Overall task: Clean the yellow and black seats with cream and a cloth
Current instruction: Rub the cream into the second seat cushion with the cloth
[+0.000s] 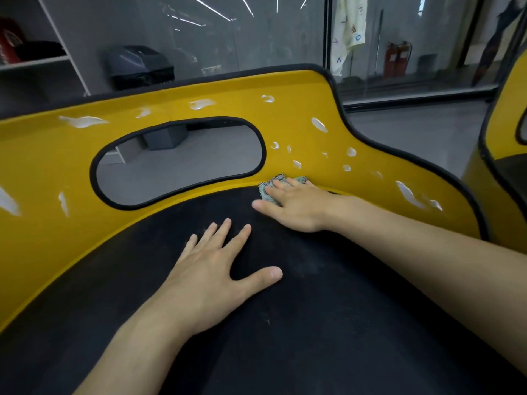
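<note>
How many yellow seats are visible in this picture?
2. One seat fills the middle, cream dabs on its yellow back; the other seat is at the right edge, mostly cut off. More may be out of frame.

Glass wall [256,38], grey floor [413,132], white shelves [71,52].

Cream dabs [319,124] on yellow seat back [42,155]; cloth [279,177] at seam.

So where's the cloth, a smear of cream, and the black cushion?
cloth [278,178], head view, on its checkered top edge left uncovered.
cream smear [82,121], head view, on the middle of the long white streak, upper left.
black cushion [328,323], head view, on bare dark surface, lower right of centre.
</note>
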Action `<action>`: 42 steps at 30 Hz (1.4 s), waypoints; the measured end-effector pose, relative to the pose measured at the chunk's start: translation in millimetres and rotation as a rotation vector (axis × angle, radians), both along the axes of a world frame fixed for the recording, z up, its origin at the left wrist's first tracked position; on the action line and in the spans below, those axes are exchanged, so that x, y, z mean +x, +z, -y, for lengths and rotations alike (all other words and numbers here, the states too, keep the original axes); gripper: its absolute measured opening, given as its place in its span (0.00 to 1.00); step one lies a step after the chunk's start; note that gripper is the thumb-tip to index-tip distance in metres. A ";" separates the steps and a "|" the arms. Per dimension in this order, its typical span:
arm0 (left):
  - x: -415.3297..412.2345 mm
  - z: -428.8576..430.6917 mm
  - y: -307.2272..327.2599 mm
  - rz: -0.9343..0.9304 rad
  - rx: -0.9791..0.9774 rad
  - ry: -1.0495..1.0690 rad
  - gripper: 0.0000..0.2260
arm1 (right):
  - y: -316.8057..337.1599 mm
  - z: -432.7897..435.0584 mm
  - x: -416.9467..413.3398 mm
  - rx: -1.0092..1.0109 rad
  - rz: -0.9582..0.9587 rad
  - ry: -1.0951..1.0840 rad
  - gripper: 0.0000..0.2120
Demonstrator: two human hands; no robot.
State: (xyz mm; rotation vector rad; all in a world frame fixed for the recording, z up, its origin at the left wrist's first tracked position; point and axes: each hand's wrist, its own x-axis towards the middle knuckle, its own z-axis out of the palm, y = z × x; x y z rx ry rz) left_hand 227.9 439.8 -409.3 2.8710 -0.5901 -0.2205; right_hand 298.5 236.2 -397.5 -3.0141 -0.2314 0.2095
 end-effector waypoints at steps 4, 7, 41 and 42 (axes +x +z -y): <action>0.1 -2.3 -2.0 0.009 -0.001 -0.007 0.48 | -0.1 7.4 -42.5 0.045 0.049 0.036 0.40; -0.8 -2.8 -4.3 0.010 0.010 -0.022 0.50 | -1.1 28.4 -113.0 0.023 0.028 0.079 0.42; -6.0 8.9 0.3 0.007 0.077 -0.056 0.49 | -1.6 17.2 -17.1 0.040 -0.005 -0.021 0.49; -6.1 8.1 0.0 0.010 0.060 -0.059 0.50 | -2.4 21.3 -35.0 0.057 0.014 -0.013 0.48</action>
